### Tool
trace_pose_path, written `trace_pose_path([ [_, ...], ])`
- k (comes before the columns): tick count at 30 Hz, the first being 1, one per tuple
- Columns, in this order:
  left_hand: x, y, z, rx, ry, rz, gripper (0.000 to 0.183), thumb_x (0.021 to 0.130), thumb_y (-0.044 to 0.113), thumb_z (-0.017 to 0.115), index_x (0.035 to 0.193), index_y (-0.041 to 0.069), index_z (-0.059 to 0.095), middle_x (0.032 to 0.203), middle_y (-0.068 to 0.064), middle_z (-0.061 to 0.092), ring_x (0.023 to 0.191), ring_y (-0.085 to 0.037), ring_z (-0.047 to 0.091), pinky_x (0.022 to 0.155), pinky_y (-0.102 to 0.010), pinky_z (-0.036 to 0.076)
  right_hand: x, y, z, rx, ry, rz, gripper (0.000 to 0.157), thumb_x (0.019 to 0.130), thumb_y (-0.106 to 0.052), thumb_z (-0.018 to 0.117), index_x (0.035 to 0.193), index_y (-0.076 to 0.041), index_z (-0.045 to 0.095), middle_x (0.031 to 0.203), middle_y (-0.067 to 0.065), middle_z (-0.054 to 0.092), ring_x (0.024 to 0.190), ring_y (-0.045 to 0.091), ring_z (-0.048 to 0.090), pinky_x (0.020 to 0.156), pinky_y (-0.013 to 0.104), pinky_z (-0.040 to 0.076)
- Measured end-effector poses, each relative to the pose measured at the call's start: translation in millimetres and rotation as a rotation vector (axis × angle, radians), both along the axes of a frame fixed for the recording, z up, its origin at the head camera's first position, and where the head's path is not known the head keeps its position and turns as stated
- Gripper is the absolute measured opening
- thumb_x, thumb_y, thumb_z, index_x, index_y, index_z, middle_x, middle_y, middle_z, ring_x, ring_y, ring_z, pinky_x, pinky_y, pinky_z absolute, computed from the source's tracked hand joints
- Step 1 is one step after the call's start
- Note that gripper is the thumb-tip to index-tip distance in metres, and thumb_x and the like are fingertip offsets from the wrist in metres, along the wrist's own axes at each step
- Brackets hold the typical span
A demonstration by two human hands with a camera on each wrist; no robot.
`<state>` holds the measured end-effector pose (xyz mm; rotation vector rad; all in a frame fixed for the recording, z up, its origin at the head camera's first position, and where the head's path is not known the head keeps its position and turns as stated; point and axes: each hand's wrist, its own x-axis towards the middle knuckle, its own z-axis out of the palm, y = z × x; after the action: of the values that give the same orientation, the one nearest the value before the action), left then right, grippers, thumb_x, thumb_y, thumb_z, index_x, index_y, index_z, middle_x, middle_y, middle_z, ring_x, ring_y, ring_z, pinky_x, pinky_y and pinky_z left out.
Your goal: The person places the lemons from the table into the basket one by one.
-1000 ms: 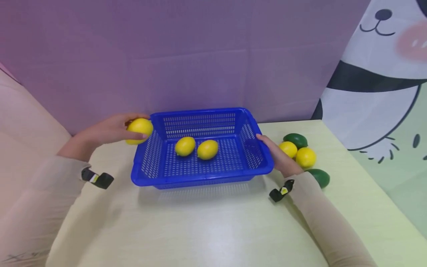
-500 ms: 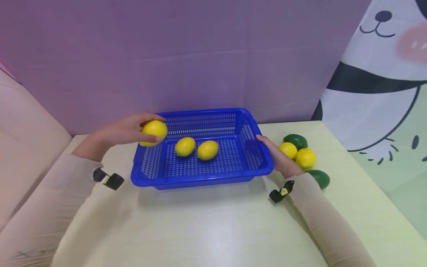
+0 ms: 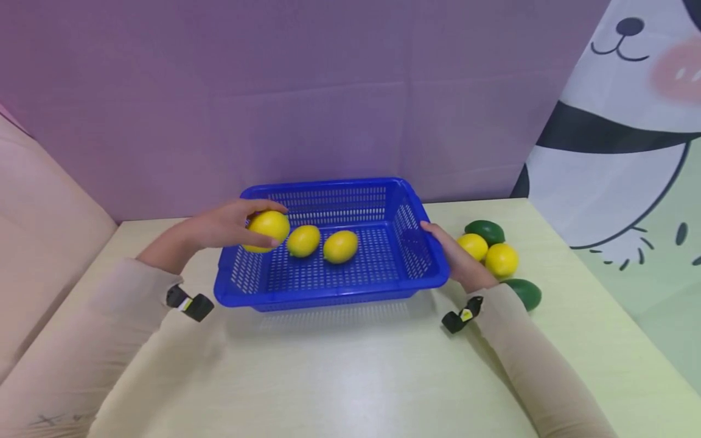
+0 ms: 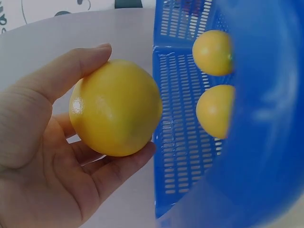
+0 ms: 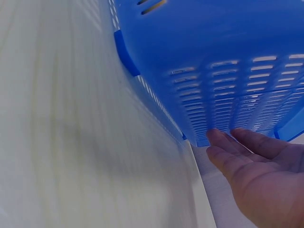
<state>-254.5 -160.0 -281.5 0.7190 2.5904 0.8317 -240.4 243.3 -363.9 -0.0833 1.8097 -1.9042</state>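
My left hand holds a yellow lemon between thumb and fingers, above the left end of a blue slotted plastic basket. The left wrist view shows the lemon in the fingers, beside the basket's interior. Two lemons lie on the basket's floor. My right hand holds the basket's right side by the rim. In the right wrist view its bent fingers meet the slotted outer wall.
To the right of the right hand, two yellow lemons and two dark green fruits lie on the pale wooden table. The right forearm partly covers the nearer green one. A purple cloth backdrop rises behind the basket.
My left hand has carried its lemon rightward from beside the basket's left rim to over its inside, and slightly lower. The right hand and basket have stayed in place.
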Motion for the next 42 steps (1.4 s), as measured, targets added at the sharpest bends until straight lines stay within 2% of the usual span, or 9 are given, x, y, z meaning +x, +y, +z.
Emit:
trace_pose_path([
  [5, 4.5, 5, -7.0, -0.003, -0.016, -0.017, 0.061, 0.085, 0.032, 0.071, 0.138, 0.018, 0.044, 0.128, -0.011, 0.047, 0.104, -0.029, 0.05, 0.085, -0.04, 0.051, -0.7, 1, -1.9, 0.008, 0.002, -0.001, 0.072, 0.097, -0.055, 0.028, 0.149, -0.008, 0.009, 0.123, 0.013, 0.044, 0.101, 0.022, 0.052, 0.085, 0.032, 0.047],
  [13, 8.8, 12, -18.2, 0.016, -0.005, -0.103, 0.062, 0.084, 0.028, 0.071, 0.138, 0.012, 0.045, 0.128, -0.012, 0.051, 0.101, -0.028, 0.051, 0.084, -0.039, 0.05, -0.1, 1, -3.8, -0.006, 0.003, 0.001, 0.074, 0.096, -0.056, 0.031, 0.148, -0.006, 0.012, 0.116, 0.011, 0.049, 0.095, 0.021, 0.054, 0.082, 0.031, 0.048],
  [22, 9.0, 18, -29.0, -0.034, -0.014, -0.105, 0.062, 0.084, 0.031, 0.071, 0.138, 0.016, 0.046, 0.13, -0.012, 0.05, 0.102, -0.028, 0.05, 0.085, -0.04, 0.049, 0.4, 1, -2.5, 0.005, 0.007, 0.0, 0.074, 0.097, -0.056, 0.03, 0.149, -0.007, 0.01, 0.12, 0.013, 0.046, 0.099, 0.021, 0.052, 0.084, 0.031, 0.047],
  [28, 8.7, 20, -35.4, -0.024, -0.037, -0.139, 0.063, 0.083, 0.029, 0.072, 0.139, 0.014, 0.046, 0.127, -0.012, 0.052, 0.101, -0.027, 0.05, 0.084, -0.039, 0.049, -0.7, 1, -1.3, 0.005, 0.011, 0.004, 0.073, 0.096, -0.056, 0.031, 0.149, -0.008, 0.012, 0.121, 0.012, 0.045, 0.1, 0.021, 0.052, 0.085, 0.031, 0.047],
  [37, 8.1, 22, -43.2, -0.009, -0.055, -0.159, 0.062, 0.083, 0.026, 0.072, 0.138, 0.013, 0.047, 0.133, -0.013, 0.048, 0.105, -0.028, 0.049, 0.088, -0.042, 0.048, -0.1, 0, 0.6, -0.006, 0.005, -0.004, 0.072, 0.097, -0.055, 0.031, 0.147, -0.008, 0.013, 0.118, 0.011, 0.047, 0.097, 0.021, 0.053, 0.083, 0.031, 0.048],
  [42, 4.5, 24, -48.0, -0.037, -0.049, -0.163, 0.06, 0.084, 0.028, 0.071, 0.138, 0.016, 0.047, 0.129, -0.01, 0.051, 0.105, -0.027, 0.049, 0.09, -0.043, 0.047, 0.4, 0, 0.7, 0.003, 0.003, -0.009, 0.073, 0.096, -0.055, 0.031, 0.148, -0.007, 0.013, 0.12, 0.012, 0.045, 0.099, 0.021, 0.052, 0.084, 0.031, 0.047],
])
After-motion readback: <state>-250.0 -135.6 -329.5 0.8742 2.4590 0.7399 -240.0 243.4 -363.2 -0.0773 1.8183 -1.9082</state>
